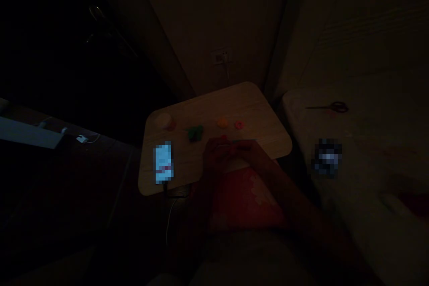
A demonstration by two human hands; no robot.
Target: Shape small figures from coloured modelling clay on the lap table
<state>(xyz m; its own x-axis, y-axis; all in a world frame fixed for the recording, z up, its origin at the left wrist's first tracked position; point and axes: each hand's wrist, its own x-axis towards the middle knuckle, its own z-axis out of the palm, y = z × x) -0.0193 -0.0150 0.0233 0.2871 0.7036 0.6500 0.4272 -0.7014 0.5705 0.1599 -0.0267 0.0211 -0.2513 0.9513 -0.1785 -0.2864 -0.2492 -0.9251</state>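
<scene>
My left hand (214, 154) and my right hand (246, 151) meet near the front edge of a small wooden table (187, 165). The fingers of both look curled inward and close together; what they hold, if anything, is lost in the dark. A small red piece (223, 137) shows just beyond the left fingers. By the right hand lies a thin bluish strip (254, 140). Farther back are an orange lump (222, 122) and a pinkish-red ring-like piece (239, 124). Left of them sits a dark green lump or bundle (195, 133).
A lit phone (163, 163) with a cable lies at the table's left. Behind it stands a pale round item (163, 120). Scissors (330, 107) and a blurred dark object (326, 157) rest on the pale surface at right. A wall socket (221, 56) is behind the table.
</scene>
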